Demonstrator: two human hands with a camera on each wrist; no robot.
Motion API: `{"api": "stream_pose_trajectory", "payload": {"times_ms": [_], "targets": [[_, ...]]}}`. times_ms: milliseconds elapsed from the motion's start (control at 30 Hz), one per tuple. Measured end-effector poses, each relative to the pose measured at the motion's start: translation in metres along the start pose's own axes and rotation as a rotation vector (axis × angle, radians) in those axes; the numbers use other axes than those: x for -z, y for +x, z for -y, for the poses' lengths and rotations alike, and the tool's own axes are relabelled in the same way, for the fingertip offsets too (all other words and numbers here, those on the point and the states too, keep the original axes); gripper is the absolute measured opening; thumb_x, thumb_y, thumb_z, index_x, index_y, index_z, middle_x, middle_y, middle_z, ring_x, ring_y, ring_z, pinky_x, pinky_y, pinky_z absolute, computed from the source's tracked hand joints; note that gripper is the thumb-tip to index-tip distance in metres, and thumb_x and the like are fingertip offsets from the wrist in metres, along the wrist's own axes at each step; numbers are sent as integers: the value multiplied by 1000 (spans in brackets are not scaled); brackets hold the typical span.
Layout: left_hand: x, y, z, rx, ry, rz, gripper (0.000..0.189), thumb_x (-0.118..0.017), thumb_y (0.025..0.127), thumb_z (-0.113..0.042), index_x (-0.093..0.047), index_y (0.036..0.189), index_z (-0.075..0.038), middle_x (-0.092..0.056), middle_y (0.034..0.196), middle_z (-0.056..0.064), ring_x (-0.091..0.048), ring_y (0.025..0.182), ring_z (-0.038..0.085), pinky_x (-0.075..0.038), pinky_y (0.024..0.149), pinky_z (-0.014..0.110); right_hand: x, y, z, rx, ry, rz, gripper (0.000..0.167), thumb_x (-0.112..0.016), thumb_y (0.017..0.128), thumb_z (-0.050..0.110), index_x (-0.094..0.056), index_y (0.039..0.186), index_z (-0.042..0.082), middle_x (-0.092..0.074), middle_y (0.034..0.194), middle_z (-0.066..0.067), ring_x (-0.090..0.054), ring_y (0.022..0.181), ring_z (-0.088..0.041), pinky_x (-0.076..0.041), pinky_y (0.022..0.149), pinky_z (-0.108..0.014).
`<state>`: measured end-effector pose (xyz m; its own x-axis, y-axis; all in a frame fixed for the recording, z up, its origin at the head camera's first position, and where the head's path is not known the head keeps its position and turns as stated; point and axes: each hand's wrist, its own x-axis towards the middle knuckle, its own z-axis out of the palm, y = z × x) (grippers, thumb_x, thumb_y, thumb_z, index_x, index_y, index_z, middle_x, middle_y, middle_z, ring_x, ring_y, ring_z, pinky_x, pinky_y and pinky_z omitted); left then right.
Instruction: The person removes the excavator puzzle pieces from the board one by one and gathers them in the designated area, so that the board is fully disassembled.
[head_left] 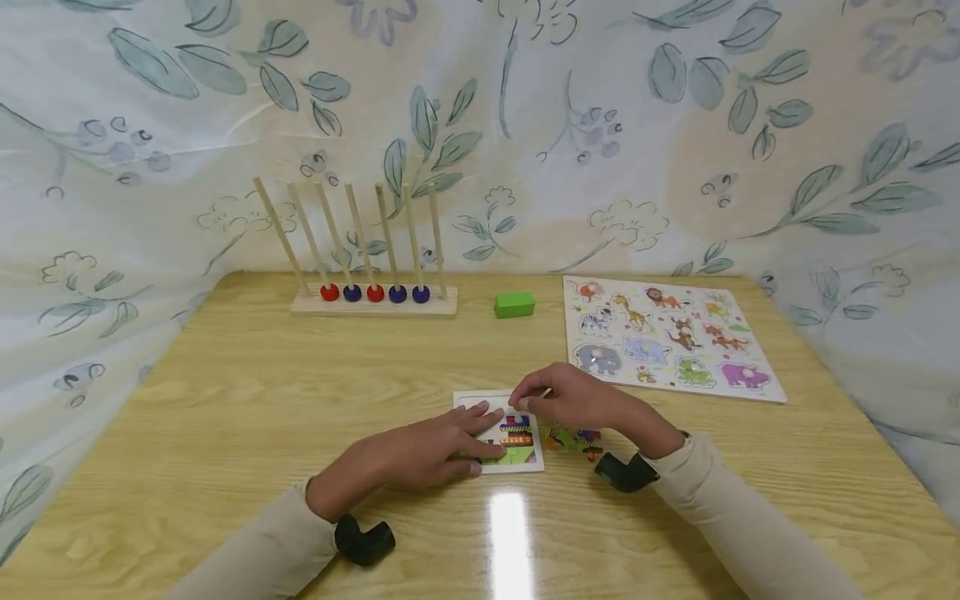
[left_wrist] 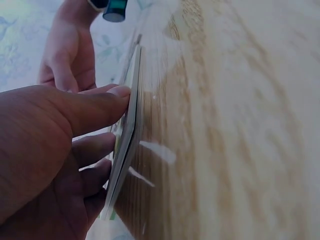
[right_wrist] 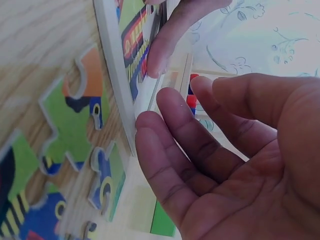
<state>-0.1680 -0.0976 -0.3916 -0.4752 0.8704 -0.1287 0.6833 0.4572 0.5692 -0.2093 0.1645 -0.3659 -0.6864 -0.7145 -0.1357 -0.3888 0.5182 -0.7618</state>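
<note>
A small jigsaw puzzle tray (head_left: 525, 469) with a white rim lies near the middle of the table, partly filled with colorful pieces (head_left: 516, 437). My left hand (head_left: 427, 452) rests on it, fingers stretched across the pieces. In the left wrist view the thumb (left_wrist: 100, 107) touches the tray's edge. My right hand (head_left: 573, 398) hovers over the tray's upper right corner, fingers loosely bent; nothing shows between thumb and fingers in the right wrist view. Several loose jigsaw pieces (right_wrist: 70, 120) lie right of the tray, below that hand.
Behind stands a wooden peg rack (head_left: 375, 308) with red and blue beads on its rods. A green block (head_left: 514, 305) sits to its right. An animal puzzle board (head_left: 663, 380) occupies the table's right rear. Leaf-patterned cloth (head_left: 525, 167) hangs behind the table.
</note>
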Motion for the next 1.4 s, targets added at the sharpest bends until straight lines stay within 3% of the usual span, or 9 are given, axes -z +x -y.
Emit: {"api": "stream_pose_trajectory", "payload": {"times_ms": [233, 600, 800, 1067, 1400], "targets": [[0, 3, -3, -10, 24, 7, 40, -52, 102, -20, -53, 142, -18, -18, 160, 6, -8, 147, 27, -17, 115, 46, -1, 0, -2, 16, 17, 0, 22, -51, 101, 8, -70, 110, 2, -69, 104, -5, -57, 79, -14, -49, 70, -29], [4, 2, -2, -52, 69, -5, 39, -51, 103, -19, -53, 141, -15, -15, 160, 10, -7, 146, 30, -13, 116, 46, 0, 3, 3, 13, 20, -2, 20, -54, 100, 11, -71, 108, 6, -69, 102, -1, -61, 86, -18, -51, 75, -30], [4, 1, -2, -45, 77, 1, 39, -51, 103, -18, -52, 142, -15, -15, 160, 11, -7, 146, 30, -12, 116, 46, -2, 4, 4, 55, -1, -5, 17, -55, 98, 6, -71, 106, 5, -69, 102, -2, -63, 91, -16, -52, 80, -30], [2, 0, 2, -78, 65, 1, 39, -53, 102, -16, -54, 141, -13, -16, 160, 13, -10, 146, 33, -14, 115, 50, -8, 2, 3, 24, -32, -40, 15, -61, 94, 0, -71, 105, 5, -68, 99, -1, -62, 89, -14, -51, 75, -28], [0, -1, 6, -68, 44, 3, 40, -53, 102, -17, -53, 141, -14, -15, 160, 12, -9, 146, 31, -13, 115, 49, -9, 5, 4, 41, -22, -11, 16, -61, 93, -4, -71, 103, 4, -68, 99, -2, -63, 91, -16, -53, 76, -28]]}}
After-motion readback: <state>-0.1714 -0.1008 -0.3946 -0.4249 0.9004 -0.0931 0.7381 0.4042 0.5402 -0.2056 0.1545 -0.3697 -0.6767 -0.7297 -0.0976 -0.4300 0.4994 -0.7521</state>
